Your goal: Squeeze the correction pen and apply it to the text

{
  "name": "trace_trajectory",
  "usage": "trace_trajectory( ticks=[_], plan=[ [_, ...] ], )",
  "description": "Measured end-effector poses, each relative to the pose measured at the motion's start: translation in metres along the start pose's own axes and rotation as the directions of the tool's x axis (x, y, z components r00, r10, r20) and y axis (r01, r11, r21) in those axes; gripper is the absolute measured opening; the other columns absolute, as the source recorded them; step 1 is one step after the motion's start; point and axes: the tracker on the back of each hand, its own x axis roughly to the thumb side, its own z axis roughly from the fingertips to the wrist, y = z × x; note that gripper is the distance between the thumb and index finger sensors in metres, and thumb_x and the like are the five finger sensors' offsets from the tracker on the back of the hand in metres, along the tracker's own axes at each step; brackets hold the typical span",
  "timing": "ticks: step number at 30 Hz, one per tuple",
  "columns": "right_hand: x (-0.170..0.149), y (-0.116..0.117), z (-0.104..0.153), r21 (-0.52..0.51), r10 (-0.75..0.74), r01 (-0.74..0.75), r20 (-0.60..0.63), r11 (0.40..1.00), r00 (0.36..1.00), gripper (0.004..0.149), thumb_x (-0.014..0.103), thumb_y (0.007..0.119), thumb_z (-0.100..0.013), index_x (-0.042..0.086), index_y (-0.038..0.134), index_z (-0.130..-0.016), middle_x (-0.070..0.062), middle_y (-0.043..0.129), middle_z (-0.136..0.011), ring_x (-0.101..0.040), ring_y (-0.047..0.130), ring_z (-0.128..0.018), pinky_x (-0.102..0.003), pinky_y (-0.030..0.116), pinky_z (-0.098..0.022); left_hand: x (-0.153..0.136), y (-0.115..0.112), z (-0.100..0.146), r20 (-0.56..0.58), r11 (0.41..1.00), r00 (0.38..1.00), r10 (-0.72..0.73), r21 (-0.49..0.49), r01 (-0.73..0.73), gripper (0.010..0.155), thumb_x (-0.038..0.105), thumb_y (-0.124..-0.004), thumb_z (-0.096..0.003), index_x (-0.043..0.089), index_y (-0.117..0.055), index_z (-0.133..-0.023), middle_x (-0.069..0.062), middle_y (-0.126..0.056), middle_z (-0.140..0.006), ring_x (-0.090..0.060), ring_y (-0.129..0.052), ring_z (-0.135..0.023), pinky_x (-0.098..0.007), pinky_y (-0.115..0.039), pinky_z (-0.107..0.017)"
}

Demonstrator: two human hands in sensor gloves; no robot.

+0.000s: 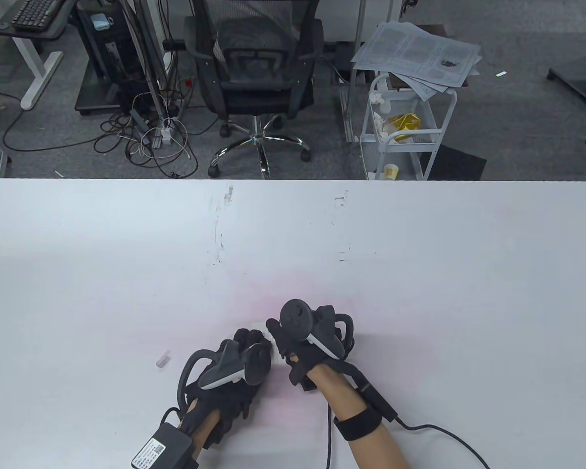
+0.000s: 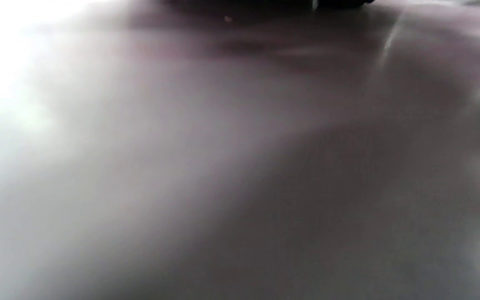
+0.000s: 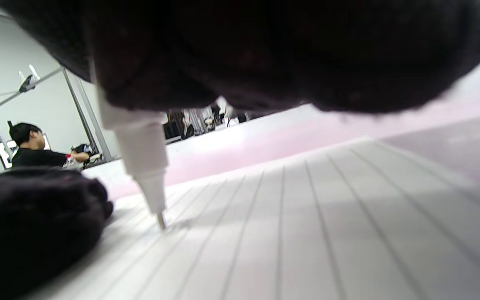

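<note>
The right hand [image 1: 305,342] holds the correction pen [image 3: 140,146], and its grip is closed around the pen body; in the right wrist view the metal tip touches the lined paper [image 3: 306,216] or stands just above it, I cannot tell which. The left hand [image 1: 239,364] rests on the paper's left part, with the fingers [image 3: 31,221] lying flat on the sheet near the tip. This hand holds nothing; it only presses down. No text is readable on the paper from these views.

I judge that the step in hand is the applying itself. To do it well, the squeeze should be gentle and steady so that the fluid comes out thin, while the tip moves slowly along the ruled line. The pen is best kept close to upright, as it is now, slightly tilted. The left hand should continue to pin the sheet, but away from the wet line.

The white bench [image 1: 420,273] is smooth, with some faint scratches near its far side. A small clear cap [image 1: 162,360] lies on it, left of the left hand. Behind the bench stand a black office chair [image 1: 256,73] and a white cart [image 1: 405,127] with printed sheets on top, on grey carpet with many cables. The left wrist view shows only blur.
</note>
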Motion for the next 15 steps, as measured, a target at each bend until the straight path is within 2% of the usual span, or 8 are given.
trace_trajectory(
  ticks=[5,10,15],
  plan=[
    [-0.0005,-0.0009,-0.0009,0.088,-0.014,0.012,0.019,0.996,1.0,0.042,0.051,0.078,-0.04,0.014,0.097,-0.035,-0.004,0.097,-0.032,-0.024,0.098,-0.011,-0.048,0.086,-0.029,-0.0002,0.0001,-0.0001,0.0,1.0,1.0,0.001,0.0,-0.001,0.065,0.046,-0.054,-0.0484,0.035,-0.024,-0.105,0.002,-0.017,-0.116,-0.024,-0.025,-0.113,-0.043,-0.034,-0.085],
    [0.0008,0.0014,0.0007,0.017,-0.025,0.025,0.013,1.0,1.0,0.042,0.052,0.078,-0.04,0.014,0.097,-0.035,-0.004,0.097,-0.032,-0.025,0.098,-0.012,-0.048,0.086,-0.03,0.0,0.0,-0.0001,0.0,1.0,1.0,0.0,0.0,0.0,0.065,0.046,-0.054,-0.0485,0.034,-0.024,-0.105,0.002,-0.017,-0.116,-0.025,-0.025,-0.113,-0.043,-0.034,-0.085],
    [0.0024,0.0003,0.0015,-0.004,-0.002,0.002,0.003,1.0,1.0,0.043,0.052,0.078,-0.04,0.014,0.097,-0.036,-0.004,0.097,-0.033,-0.024,0.098,-0.013,-0.048,0.086,-0.03,0.0,-0.0001,-0.0001,0.0,1.0,1.0,0.0,0.0,0.0,0.065,0.046,-0.054,-0.0485,0.034,-0.024,-0.105,0.002,-0.017,-0.116,-0.025,-0.025,-0.113,-0.043,-0.034,-0.084]
  ],
)
